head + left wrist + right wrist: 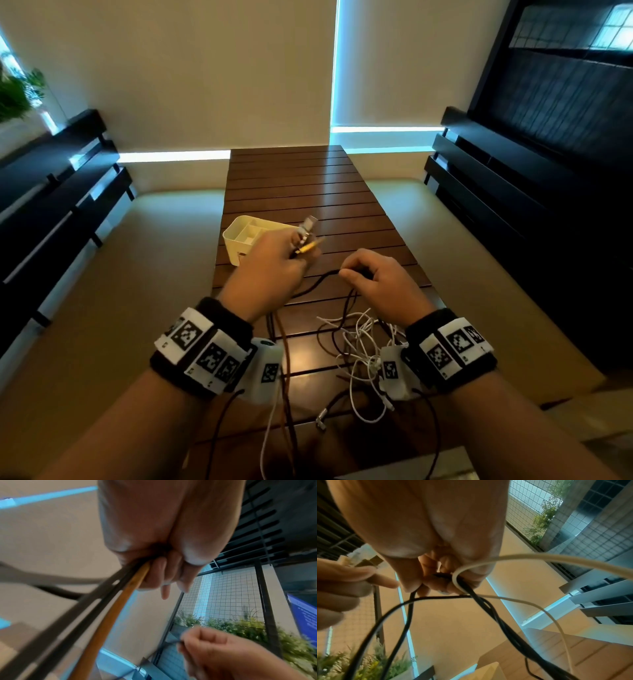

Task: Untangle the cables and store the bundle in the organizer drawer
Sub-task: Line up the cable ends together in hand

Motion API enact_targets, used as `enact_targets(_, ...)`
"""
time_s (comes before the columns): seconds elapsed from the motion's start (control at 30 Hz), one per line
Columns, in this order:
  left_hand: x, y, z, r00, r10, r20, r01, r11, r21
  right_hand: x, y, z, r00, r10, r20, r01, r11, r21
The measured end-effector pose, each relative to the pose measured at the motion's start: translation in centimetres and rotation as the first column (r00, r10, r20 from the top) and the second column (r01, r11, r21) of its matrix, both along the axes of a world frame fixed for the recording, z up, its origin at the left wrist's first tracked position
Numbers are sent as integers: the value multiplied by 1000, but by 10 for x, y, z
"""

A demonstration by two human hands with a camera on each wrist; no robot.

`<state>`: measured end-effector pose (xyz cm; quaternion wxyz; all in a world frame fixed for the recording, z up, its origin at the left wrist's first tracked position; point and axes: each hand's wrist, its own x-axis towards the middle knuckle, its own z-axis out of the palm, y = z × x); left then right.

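We've got our left hand [274, 263] gripping the connector ends [306, 236] as an anchor; right hand [380, 281] pinches 1 dark cable [322, 279] to draw it free. White cable tangle [363, 346] sits on the slatted table [308, 185]. Organizer drawer [239, 236] waits beside our left hand.

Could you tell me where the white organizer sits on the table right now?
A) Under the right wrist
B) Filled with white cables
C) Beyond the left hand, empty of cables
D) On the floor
C: the organizer stands beyond the left hand, its compartments bare.
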<state>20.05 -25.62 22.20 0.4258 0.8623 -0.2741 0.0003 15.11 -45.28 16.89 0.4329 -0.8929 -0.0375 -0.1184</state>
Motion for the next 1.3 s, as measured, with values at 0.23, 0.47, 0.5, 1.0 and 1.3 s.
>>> enact_targets(0.23, 3, -10, -12, 963, -248, -107, 244, 968, -52, -9, 5, 27, 991, 62, 121, -68, 997, 39)
enact_targets(0.47, 1, -8, 1, 997, -68, -37, 52, 942, -332, -10, 6, -6, 998, 44, -43, -44, 999, 17)
enact_targets(0.5, 2, -5, 6, 994, -55, -92, 9, 898, -439, -10, 4, -19, 993, 21, -118, -23, 1000, -12)
enact_targets(1.0, 30, 27, -35, 930, 274, -244, -294, 954, -49, -9, -9, 15, 996, -71, 57, 24, 801, 598)
enact_targets(1.3, 7, 12, -17, 981, 188, 38, -177, 965, -193, -4, 0, -2, 995, -83, -55, 83, 997, -6)
